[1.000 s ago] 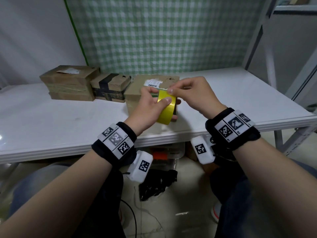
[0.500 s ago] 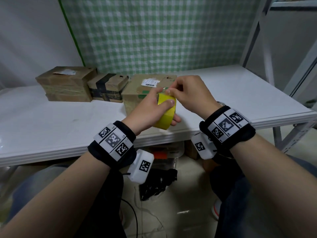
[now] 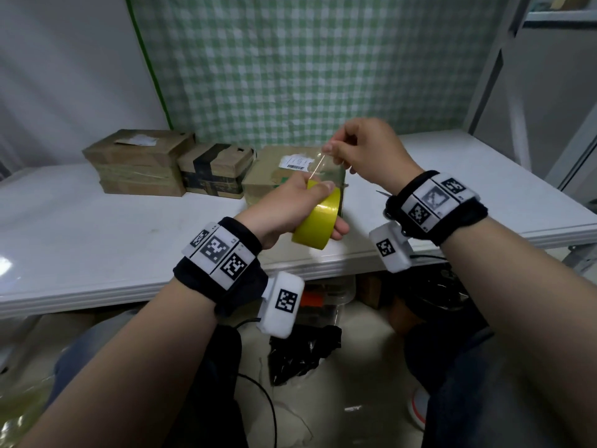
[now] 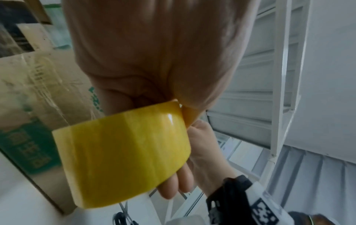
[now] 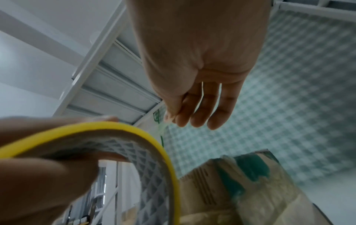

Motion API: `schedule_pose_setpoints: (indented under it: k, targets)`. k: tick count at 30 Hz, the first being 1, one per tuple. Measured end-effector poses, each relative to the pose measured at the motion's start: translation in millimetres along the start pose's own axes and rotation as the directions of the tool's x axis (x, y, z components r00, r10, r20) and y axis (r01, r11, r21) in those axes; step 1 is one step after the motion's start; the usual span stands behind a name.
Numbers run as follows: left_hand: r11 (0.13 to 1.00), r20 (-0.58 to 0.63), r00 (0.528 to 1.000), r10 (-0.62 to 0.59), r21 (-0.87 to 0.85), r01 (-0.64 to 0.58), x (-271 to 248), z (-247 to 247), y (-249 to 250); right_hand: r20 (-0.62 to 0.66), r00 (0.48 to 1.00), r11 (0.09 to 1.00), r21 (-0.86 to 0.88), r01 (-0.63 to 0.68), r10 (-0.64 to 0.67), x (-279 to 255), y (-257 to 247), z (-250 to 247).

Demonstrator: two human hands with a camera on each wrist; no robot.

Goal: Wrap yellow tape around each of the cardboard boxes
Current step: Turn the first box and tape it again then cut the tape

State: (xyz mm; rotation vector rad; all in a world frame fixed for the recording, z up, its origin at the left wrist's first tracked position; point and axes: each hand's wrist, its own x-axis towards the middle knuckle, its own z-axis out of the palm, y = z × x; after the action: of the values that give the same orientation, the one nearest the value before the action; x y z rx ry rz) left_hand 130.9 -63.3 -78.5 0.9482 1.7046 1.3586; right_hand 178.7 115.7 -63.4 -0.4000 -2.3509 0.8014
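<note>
My left hand (image 3: 290, 208) grips the yellow tape roll (image 3: 318, 223) above the table's front edge, thumb on top and fingers through the core. The roll (image 4: 123, 153) fills the left wrist view. My right hand (image 3: 361, 147) is raised above the roll and pinches the tape's free end (image 3: 326, 150); a thin, almost clear strip (image 3: 318, 166) runs from it down to the roll. Three cardboard boxes stand behind: the nearest box (image 3: 268, 179) with a white label just beyond the roll, a black-taped box (image 3: 213, 169) and a larger box (image 3: 139, 160) to its left.
The white table (image 3: 97, 227) stretches left and right of the boxes. A green checked cloth (image 3: 290, 59) hangs behind. A white metal rack (image 3: 500, 59) stands at the right. Under the table lie a black bag (image 3: 303, 354) and cables.
My right hand has lifted up and away from the roll, drawing out a strip of tape. My left hand has kept hold of the roll.
</note>
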Motion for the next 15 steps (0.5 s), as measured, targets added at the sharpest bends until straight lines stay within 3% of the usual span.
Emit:
schedule_pose_setpoints:
  k: [7,10,15]
  targets:
    - [0.992,-0.044,0.998,-0.046,-0.118,0.041,12.4,-4.2,4.1,0.048,0.998,0.999,-0.005,-0.039,0.039,42.6,13.3,6.6]
    - [0.990,-0.045,0.995,-0.084,-0.120,0.078,17.2,-6.2,3.5,0.016,0.998,0.998,-0.011,-0.060,0.060,55.9,19.1,2.4]
    - [0.991,-0.043,0.995,-0.094,-0.104,0.089,18.6,-3.5,6.6,0.100,0.990,0.995,-0.024,-0.094,0.096,66.1,31.1,2.7]
